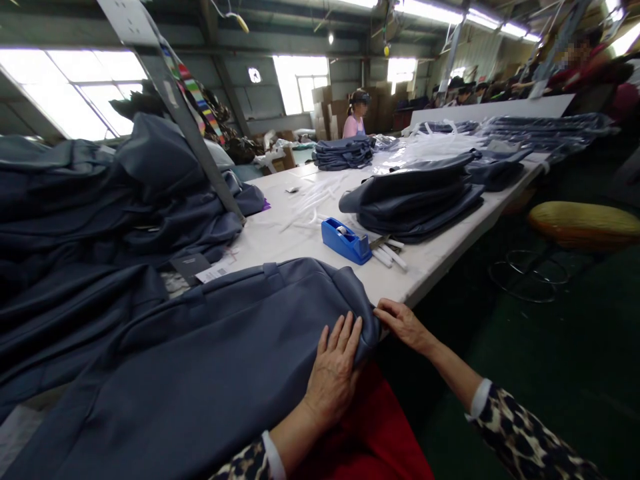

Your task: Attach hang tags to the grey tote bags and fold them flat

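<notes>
A dark blue-grey garment (220,347) with a smooth, leather-like surface lies across the near end of the table, and what look like loops show along its far edge. My left hand (333,377) rests flat on its right part, fingers stretched out. At the garment's right end, by the table edge, my right hand (403,323) pinches the rim between thumb and fingers. Beyond the garment's far edge lie a dark tag (190,268) and a white label (211,272).
A blue tape dispenser (345,240) stands beside white tubes (393,255). Folded dark garments (417,197) are stacked behind it. A large heap of similar garments (75,193) fills the left, near a slanted metal post (200,140). A yellow-topped stool (585,223) stands right; a person (356,120) is beyond the table.
</notes>
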`<state>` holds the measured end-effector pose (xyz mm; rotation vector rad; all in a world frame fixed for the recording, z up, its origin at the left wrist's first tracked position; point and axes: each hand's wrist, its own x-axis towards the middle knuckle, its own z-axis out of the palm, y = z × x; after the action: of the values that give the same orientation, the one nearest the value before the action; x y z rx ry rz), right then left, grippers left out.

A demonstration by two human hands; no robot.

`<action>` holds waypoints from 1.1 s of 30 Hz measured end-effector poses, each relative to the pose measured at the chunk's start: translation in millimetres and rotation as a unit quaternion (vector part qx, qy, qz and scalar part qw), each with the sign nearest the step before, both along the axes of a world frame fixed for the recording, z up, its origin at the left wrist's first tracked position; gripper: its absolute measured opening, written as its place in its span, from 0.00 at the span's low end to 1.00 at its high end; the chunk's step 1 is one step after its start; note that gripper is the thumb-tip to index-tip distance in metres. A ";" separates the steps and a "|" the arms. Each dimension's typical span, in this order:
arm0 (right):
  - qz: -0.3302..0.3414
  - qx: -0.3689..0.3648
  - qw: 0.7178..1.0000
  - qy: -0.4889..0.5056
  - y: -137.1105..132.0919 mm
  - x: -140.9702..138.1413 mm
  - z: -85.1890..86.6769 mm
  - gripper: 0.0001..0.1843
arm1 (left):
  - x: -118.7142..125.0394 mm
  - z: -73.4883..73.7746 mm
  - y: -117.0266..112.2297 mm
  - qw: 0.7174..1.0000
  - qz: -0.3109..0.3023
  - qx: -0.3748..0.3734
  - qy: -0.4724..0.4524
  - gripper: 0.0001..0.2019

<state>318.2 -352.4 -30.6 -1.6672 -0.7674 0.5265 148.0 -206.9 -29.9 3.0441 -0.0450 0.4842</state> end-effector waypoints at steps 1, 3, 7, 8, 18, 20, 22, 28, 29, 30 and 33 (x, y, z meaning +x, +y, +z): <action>-0.031 0.012 0.999 0.004 -1.1 -6.5 -3.8 0.23 | -0.3 0.1 0.0 1.000 0.001 -0.001 -0.004 0.36; -0.093 0.036 0.995 0.016 -1.9 -20.0 -11.8 0.22 | -1.2 -0.1 -0.3 1.000 -0.001 0.004 -0.009 0.35; -0.190 0.066 0.979 0.036 -0.5 -41.1 -26.0 0.21 | -2.2 -0.9 -0.3 1.000 -0.027 0.005 0.014 0.34; -0.203 0.065 0.976 0.040 -0.6 -43.2 -28.2 0.21 | -1.7 -1.0 0.0 0.999 -0.033 0.002 0.021 0.33; -0.129 -0.100 0.986 0.013 -4.8 4.7 8.6 0.29 | 2.0 4.3 0.7 0.998 -0.045 -0.026 0.041 0.31; -0.128 -0.139 0.982 -0.022 8.3 14.8 17.7 0.28 | 0.8 4.2 -0.2 0.998 -0.045 -0.024 0.037 0.31; -0.136 -0.164 0.975 -0.056 24.0 21.1 22.8 0.26 | -0.1 3.9 -1.4 0.998 -0.044 -0.026 0.031 0.32; -0.126 -0.133 0.976 -0.119 62.3 31.7 39.0 0.12 | 1.2 6.9 4.6 0.998 -0.019 -0.066 -0.002 0.36; -0.121 -0.113 0.977 -0.131 69.6 35.7 44.4 0.12 | 2.6 8.1 9.5 0.997 -0.004 -0.073 -0.014 0.37; -0.115 -0.094 0.979 -0.142 78.1 40.9 49.8 0.12 | 4.5 9.4 15.8 0.997 0.012 -0.076 -0.024 0.38; -0.092 -0.056 0.982 -0.157 109.6 59.4 58.5 0.13 | 11.9 13.2 39.8 0.997 0.051 -0.057 -0.021 0.36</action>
<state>377.6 -242.7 27.9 -1.9320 -0.8090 0.1797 159.9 -167.1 -16.7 2.9357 0.1322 0.5384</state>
